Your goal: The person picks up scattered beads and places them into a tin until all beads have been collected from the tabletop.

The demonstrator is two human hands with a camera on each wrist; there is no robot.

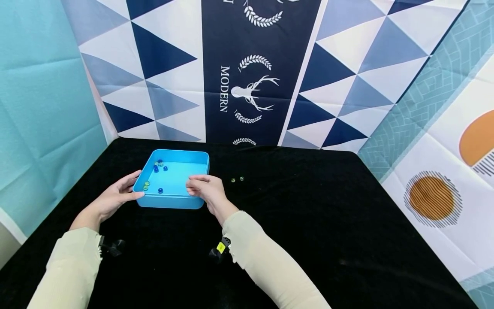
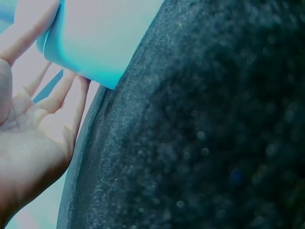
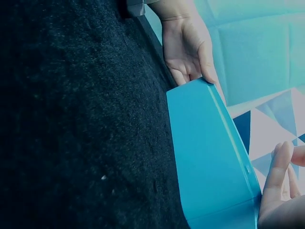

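Note:
A light-blue rectangular box [image 1: 173, 201], uncovered, stands on the black table with several small blue marbles [image 1: 160, 190] and yellow-green marbles [image 1: 147, 183] inside. My left hand [image 1: 112, 198] holds its near left corner, thumb along the rim and fingers spread against the outer side. Over the right part of the box is my right hand [image 1: 210, 193], its thumb and fingertips drawn together above the inside. In the right wrist view those fingertips [image 3: 282, 151] meet above the rim; I cannot tell whether a marble is between them.
Two greenish marbles [image 1: 237, 179] lie on the black cloth [image 1: 293, 223] to the right of the box. Behind the table hangs a patterned curtain [image 1: 254, 86]. A light-blue cloth [image 1: 42, 98] hangs along the left side, and a printed cloth [image 1: 444, 201] along the right.

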